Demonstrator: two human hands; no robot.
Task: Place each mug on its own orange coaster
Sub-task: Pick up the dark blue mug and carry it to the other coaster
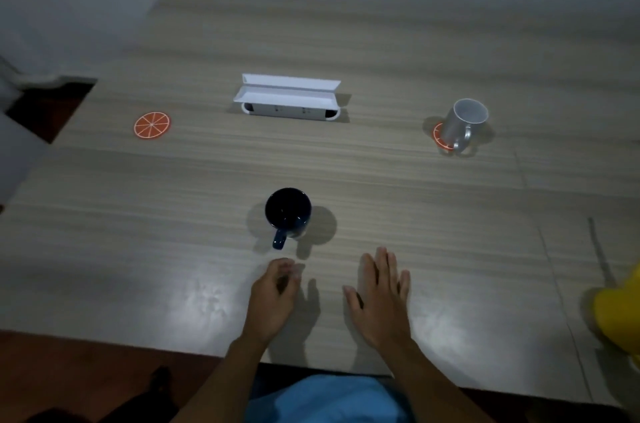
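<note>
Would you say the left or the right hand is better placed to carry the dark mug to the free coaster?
Left hand: it sits just below the dark mug's handle, and the empty coaster lies to the left.

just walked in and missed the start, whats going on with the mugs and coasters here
A person is putting mugs on orange coasters at a wooden table. The white mug already sits on the right orange coaster. The dark blue mug stands on the bare table, handle toward the person, and the left orange coaster is empty. Both hands are empty: the left hand is loosely curled just short of the blue mug's handle, the right hand is open, palm down.
</note>
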